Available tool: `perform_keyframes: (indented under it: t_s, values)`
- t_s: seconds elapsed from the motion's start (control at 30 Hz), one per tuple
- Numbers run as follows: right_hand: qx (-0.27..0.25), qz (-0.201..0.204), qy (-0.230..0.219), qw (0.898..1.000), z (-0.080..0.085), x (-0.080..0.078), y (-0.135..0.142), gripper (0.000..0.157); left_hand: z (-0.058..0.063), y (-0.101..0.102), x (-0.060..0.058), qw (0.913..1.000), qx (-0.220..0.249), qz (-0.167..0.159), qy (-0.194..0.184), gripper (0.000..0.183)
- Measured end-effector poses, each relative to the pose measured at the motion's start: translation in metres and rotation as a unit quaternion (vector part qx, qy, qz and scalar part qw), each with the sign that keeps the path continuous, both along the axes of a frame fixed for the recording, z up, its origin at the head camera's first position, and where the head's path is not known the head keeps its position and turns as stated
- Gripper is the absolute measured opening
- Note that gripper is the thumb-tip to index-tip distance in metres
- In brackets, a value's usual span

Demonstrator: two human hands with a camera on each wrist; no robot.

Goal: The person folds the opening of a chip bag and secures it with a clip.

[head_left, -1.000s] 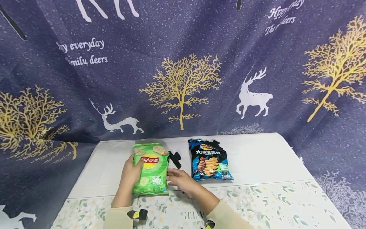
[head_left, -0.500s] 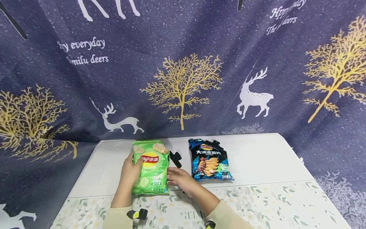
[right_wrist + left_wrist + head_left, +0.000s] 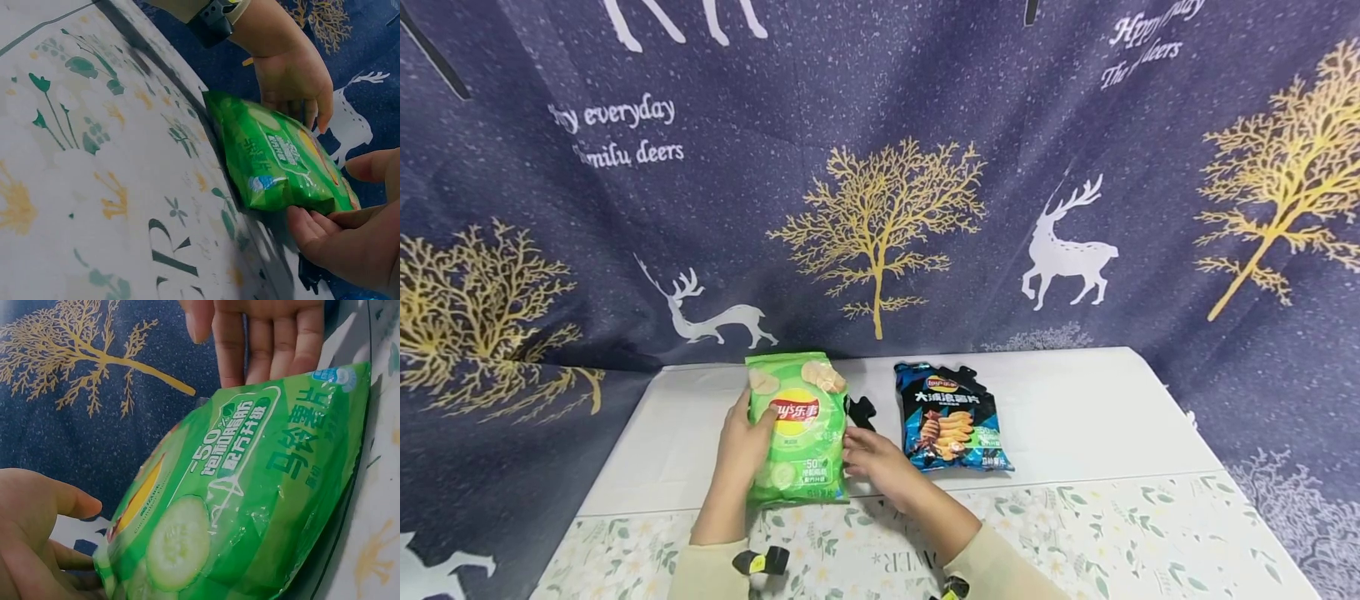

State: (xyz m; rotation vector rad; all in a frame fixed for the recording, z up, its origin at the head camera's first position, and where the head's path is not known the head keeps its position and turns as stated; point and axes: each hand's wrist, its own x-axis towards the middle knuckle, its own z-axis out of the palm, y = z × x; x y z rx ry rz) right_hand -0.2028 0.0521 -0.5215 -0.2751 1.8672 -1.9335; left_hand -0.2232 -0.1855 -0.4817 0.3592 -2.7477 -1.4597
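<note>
Currently the green chip bag (image 3: 796, 433) stands tilted up on its bottom edge at the front of the white table (image 3: 1075, 417), its long axis running away from the person, printed face toward them, top seam up and toward the curtain. The bottom edge rests where the white surface meets the floral tablecloth (image 3: 1075, 533).

On the bag's left edge, the left hand (image 3: 743, 446) grips it, thumb curled over the front face near the logo and fingers behind. Against the right edge, the right hand (image 3: 872, 460) has its fingers slightly curled and tucked under and behind the bag; the right wrist view shows those fingers (image 3: 312, 228) beneath the bag's lower corner, thumb held apart above it.

Just behind the bag's right side lies a black clip (image 3: 860, 412). A blue chip bag (image 3: 953, 418) lies flat to the right, well apart from the 2 hands.
</note>
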Motion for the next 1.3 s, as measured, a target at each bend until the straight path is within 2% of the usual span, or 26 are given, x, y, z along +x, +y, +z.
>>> perform_keyframes:
  t_s: [0.23, 0.47, 0.67, 1.07, 1.3]
  values:
    - [0.063, -0.018, 0.040, 0.997, 0.010, 0.004, 0.001, 0.064, 0.003, 0.005, 0.000, 0.9996, 0.008, 0.001, 0.026, 0.075]
    - [0.064, -0.024, 0.052, 0.996, 0.016, 0.004, 0.003, 0.063, 0.007, 0.010, 0.002, 0.9984, 0.045, 0.010, 0.032, 0.075]
    - [0.105, -0.033, 0.088, 0.990, 0.020, 0.004, 0.006, 0.062, 0.010, 0.016, 0.004, 0.9942, 0.089, 0.018, 0.057, 0.076]
    - [0.112, -0.033, 0.125, 0.985, 0.021, -0.001, 0.012, 0.058, 0.009, 0.028, 0.005, 0.9868, 0.140, 0.029, 0.076, 0.080]
    - [0.127, -0.068, 0.140, 0.980, 0.023, -0.005, 0.016, 0.053, 0.009, 0.036, 0.007, 0.9787, 0.172, 0.032, 0.108, 0.080]
